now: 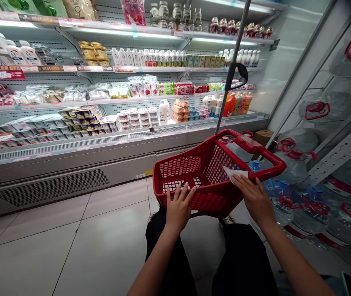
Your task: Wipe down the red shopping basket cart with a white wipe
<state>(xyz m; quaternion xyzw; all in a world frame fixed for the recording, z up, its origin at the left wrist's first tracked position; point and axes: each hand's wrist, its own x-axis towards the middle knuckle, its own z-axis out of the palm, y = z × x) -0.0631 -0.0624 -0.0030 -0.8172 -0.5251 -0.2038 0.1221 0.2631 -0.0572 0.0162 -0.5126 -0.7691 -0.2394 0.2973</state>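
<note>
A red plastic shopping cart [218,197] with a perforated basket stands in front of my knees. My left hand [178,205] rests with spread fingers at the cart's near side, by its rim, and holds nothing. On the right, my right hand [251,195] has its fingers on a white cloth or tissue [234,172], pressed over the cart's near rim close to the handle. Part of the white piece sticks out beyond the fingertips. A dark pole [232,70] with a black hook rises behind the cart.
A refrigerated display [126,164] with stocked shelves runs along the back and left. Large water bottles [286,205] with red handles crowd the right, some on a metal rack. Grey floor tiles [107,242] lie at the lower left.
</note>
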